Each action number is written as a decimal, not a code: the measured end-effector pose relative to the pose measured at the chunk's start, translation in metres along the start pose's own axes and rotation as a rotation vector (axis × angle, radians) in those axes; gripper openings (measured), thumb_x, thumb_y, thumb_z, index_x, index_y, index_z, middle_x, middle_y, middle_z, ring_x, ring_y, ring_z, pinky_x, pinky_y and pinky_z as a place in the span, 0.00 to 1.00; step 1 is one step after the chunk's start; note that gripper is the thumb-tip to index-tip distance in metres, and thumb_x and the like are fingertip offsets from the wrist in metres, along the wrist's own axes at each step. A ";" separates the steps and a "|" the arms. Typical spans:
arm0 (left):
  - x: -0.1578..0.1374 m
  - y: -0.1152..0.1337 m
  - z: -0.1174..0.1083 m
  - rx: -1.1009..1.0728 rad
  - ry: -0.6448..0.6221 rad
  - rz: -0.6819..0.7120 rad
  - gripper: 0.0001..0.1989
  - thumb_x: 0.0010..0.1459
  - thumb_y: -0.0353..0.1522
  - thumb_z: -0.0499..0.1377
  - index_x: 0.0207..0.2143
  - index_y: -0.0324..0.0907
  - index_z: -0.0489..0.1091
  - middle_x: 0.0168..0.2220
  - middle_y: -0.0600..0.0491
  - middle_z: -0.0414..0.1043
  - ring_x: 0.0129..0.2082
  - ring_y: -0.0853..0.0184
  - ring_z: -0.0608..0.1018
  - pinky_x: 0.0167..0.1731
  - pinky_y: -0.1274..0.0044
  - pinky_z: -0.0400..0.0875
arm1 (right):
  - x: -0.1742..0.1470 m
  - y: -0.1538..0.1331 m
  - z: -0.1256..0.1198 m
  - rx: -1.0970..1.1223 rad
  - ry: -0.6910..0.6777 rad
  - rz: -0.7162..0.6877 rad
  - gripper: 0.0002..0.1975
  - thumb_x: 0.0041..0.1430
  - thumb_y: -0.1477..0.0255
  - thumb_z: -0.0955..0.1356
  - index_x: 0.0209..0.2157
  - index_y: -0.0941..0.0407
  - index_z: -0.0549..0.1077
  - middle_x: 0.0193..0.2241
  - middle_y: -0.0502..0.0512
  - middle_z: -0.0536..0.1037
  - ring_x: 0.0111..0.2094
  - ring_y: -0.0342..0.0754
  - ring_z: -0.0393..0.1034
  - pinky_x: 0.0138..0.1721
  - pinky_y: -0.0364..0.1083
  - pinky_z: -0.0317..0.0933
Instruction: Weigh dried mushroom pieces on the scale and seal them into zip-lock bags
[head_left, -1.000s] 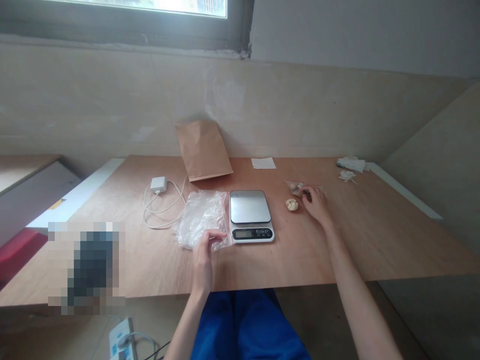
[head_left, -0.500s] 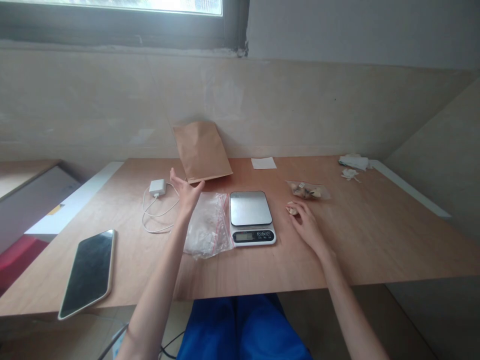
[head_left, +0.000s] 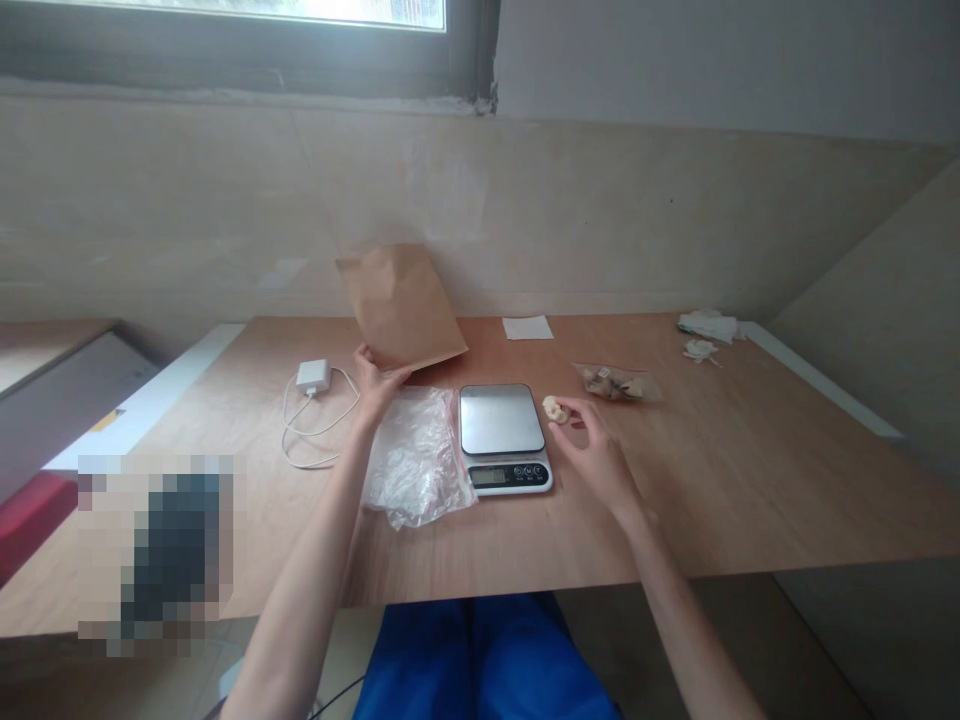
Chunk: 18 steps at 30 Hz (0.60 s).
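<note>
My right hand [head_left: 596,445] pinches a small, pale beige, lumpy piece [head_left: 556,409] between thumb and fingertips, just off the right edge of a kitchen scale [head_left: 502,420]. The scale has a bare steel plate and a lit display too small to read. My left hand [head_left: 377,382] is at the lower left corner of a brown paper bag [head_left: 409,310], fingers at its side edge and thumb along its bottom edge, gripping the corner. The bag leans against the wall. Below that hand, a clear zip bag [head_left: 420,460] lies crumpled against the scale's left side.
A clear bag of pale and dark pieces [head_left: 616,383] lies right of the scale. White paper [head_left: 527,328] is at the back, crumpled tissue [head_left: 701,350] far right. A white charger [head_left: 313,376] with a looped cable is on the left, near a pixelated dark patch [head_left: 176,550].
My right hand has lifted the pale piece and brought it left to the scale. My left hand's fingers have closed in on the paper bag's corner, and the bag has shifted slightly left.
</note>
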<state>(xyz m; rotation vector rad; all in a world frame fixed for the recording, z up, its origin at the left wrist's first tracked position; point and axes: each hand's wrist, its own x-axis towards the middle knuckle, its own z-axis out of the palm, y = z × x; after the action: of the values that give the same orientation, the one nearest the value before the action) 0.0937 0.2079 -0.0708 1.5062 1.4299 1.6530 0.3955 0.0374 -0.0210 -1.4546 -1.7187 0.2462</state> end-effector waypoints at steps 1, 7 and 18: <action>-0.003 0.002 0.000 -0.008 0.001 -0.032 0.37 0.35 0.28 0.66 0.47 0.42 0.52 0.45 0.48 0.62 0.45 0.63 0.71 0.45 0.69 0.67 | 0.002 -0.005 0.002 0.005 -0.010 -0.029 0.13 0.58 0.71 0.62 0.46 0.53 0.64 0.46 0.56 0.70 0.46 0.49 0.66 0.46 0.49 0.62; -0.019 0.013 -0.004 0.060 -0.051 -0.087 0.15 0.43 0.32 0.60 0.34 0.42 0.61 0.32 0.53 0.66 0.33 0.65 0.72 0.37 0.71 0.68 | 0.006 -0.020 0.021 -0.002 -0.110 -0.103 0.14 0.57 0.75 0.61 0.46 0.52 0.64 0.47 0.56 0.68 0.49 0.49 0.64 0.49 0.50 0.61; -0.038 0.019 -0.012 0.231 -0.118 0.000 0.10 0.48 0.34 0.54 0.33 0.41 0.67 0.34 0.49 0.73 0.36 0.62 0.74 0.38 0.72 0.68 | 0.015 -0.038 0.037 -0.197 -0.098 -0.182 0.17 0.59 0.71 0.62 0.51 0.54 0.62 0.51 0.61 0.61 0.53 0.54 0.61 0.50 0.54 0.61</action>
<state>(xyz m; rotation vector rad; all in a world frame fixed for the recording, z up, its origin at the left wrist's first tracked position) 0.0988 0.1648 -0.0676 1.6978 1.5978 1.4114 0.3435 0.0523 -0.0131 -1.4326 -1.9878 0.0516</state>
